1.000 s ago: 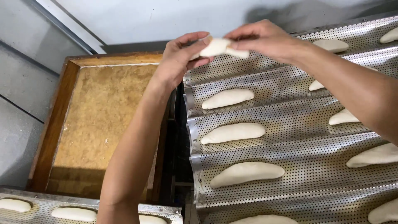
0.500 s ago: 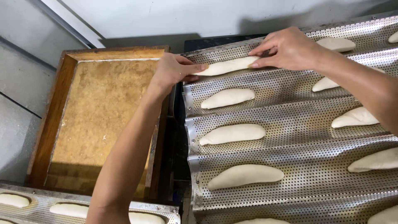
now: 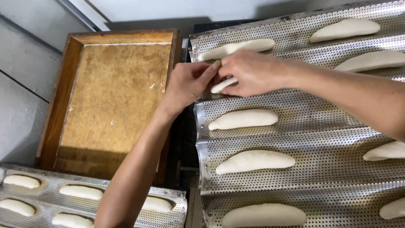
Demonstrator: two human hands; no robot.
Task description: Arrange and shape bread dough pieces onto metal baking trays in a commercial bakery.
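Both hands meet over the second channel from the far edge of the perforated metal baguette tray (image 3: 320,139). The right hand (image 3: 253,71) is curled closed over a pale dough piece (image 3: 222,85), covering most of it; only the left end shows below the fingers. The left hand (image 3: 187,82) is partly closed, its fingertips extended to that exposed end and to the right hand. Whether the left fingertips actually grip the dough cannot be told.

The dough piece is elongated. Its long axis runs left to right along the channel, tilted slightly, with the visible rounded end pointing left and a little toward the near side. It lies near the tray's left edge.

Other shaped dough pieces lie in the neighbouring channels, all with long axes parallel to the channels: one just beyond the hands (image 3: 236,48), one just nearer (image 3: 244,119), and one nearer again (image 3: 255,161).

The tray surface is corrugated sheet metal with fine round perforations. To its left stands an empty wooden box (image 3: 55,118) with a brown, flour-dusted floor. A second perforated tray (image 3: 38,196) with small dough pieces occupies the near left corner. A pale grey wall (image 3: 25,84) borders the left and far sides.
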